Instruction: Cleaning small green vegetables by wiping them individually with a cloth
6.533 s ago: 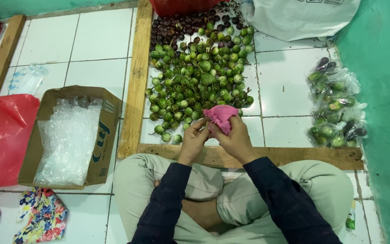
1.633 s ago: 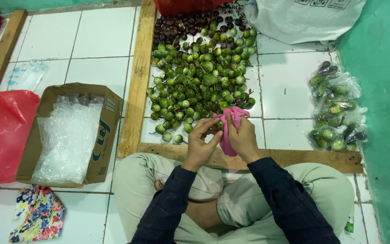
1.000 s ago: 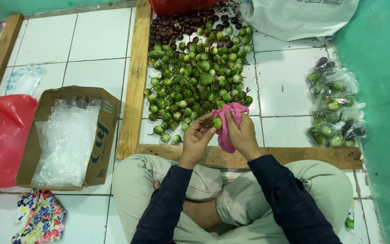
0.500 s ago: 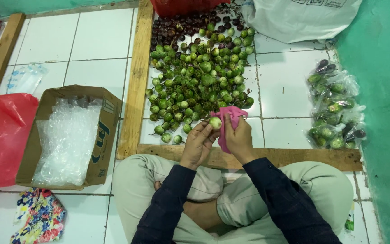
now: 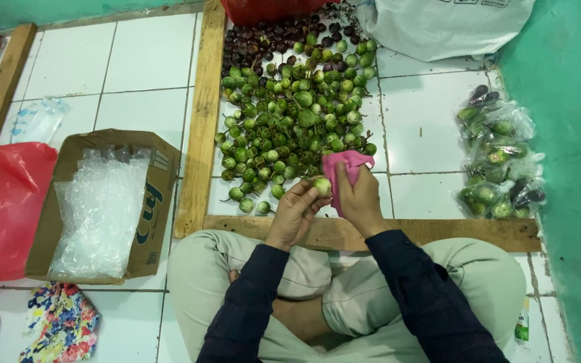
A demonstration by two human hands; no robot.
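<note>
- Change: the left hand [image 5: 295,214] now pinches a small round green fruit [image 5: 321,185] at its fingertips, pressed against the pink cloth [image 5: 341,169]. Half a second ago the fruit sat a touch higher and more exposed; six seconds back only the bunched cloth showed between the hands.
- Right hand [image 5: 360,198] is closed around the cloth, which drapes over its fingers — the fruit touches the cloth's left edge.
- Reading: a fruit has come off the pile and is being wiped, one at a time.
- Both hands sit centre frame, just above the wooden frame [image 5: 203,121] and the person's crossed legs.
- Pile [image 5: 294,114], upper centre: green fruits heaped on white tile inside the frame, darker purple ones at the top edge.
- Cardboard box [image 5: 150,202], left of centre: open, filled with clear plastic bags [image 5: 99,208].
- Red bag [image 5: 1,202], far left — contents not visible.
- Packed bags [image 5: 499,161], right, against the green wall: clear bags holding green and a few dark fruits.
- White sack [image 5: 445,23], top right: contents hidden.
</note>
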